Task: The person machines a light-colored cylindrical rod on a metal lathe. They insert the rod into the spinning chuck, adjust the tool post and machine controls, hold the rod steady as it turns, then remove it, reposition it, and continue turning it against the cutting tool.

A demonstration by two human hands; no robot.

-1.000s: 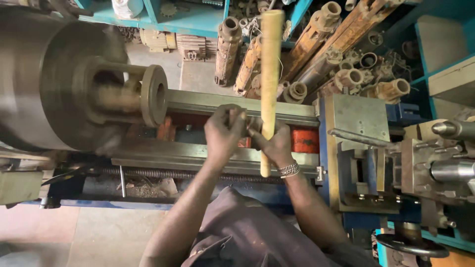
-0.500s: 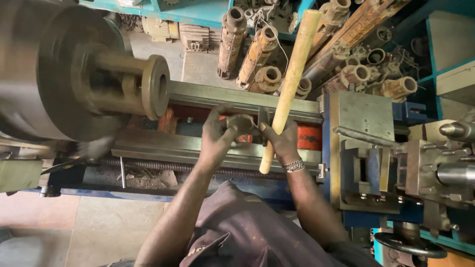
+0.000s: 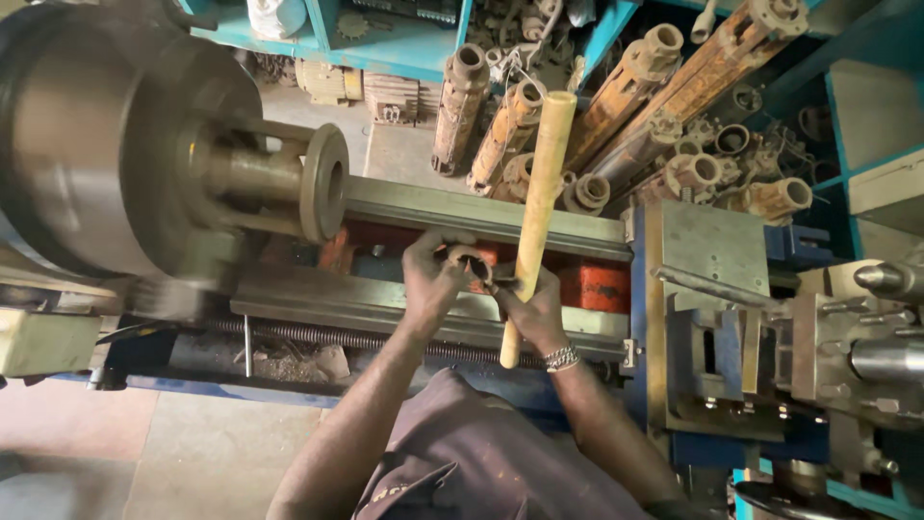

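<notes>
My left hand (image 3: pixel 431 281) grips a small dark metal ring-shaped part (image 3: pixel 469 260) over the lathe bed (image 3: pixel 385 306). My right hand (image 3: pixel 532 308) holds a long tan wooden stick (image 3: pixel 535 212) near its lower end, with the stick tilted up and away from me; its fingers also reach to the ring. A thin dark tool tip shows between the two hands. To the left, the lathe chuck (image 3: pixel 106 144) carries a flanged metal sleeve (image 3: pixel 322 181) that juts toward the hands.
The grey tool post and carriage (image 3: pixel 712 318) stand at the right, with the tailstock point (image 3: pixel 881 279) beyond. Rusty pump shafts and pipes (image 3: pixel 616 125) are piled behind the lathe by teal shelving (image 3: pixel 385 43). Metal shavings lie under the bed (image 3: pixel 289 364).
The stick has swung from leaning right back toward upright. Both hands stay together over the bed, working at the small ring. The view has shifted slightly.
</notes>
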